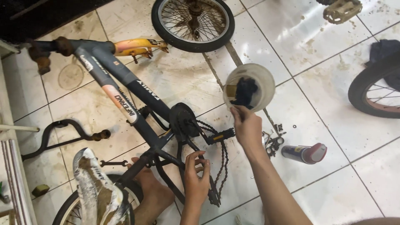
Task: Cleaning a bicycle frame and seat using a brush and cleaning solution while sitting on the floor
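While the left hand [196,175] closes its fingers around the rear frame tube and chain [223,164] of a dark bike [125,89] lying on a dirty white tile floor [333,175], the right hand [246,125] pinches the rim of a round white tub [250,86] holding something black, just above the crank. A pedal [221,136] sits between the hands, a spray can [304,153] and small loose parts [273,139] lie right of the forearm, and a detached wheel [192,23] rests near the top
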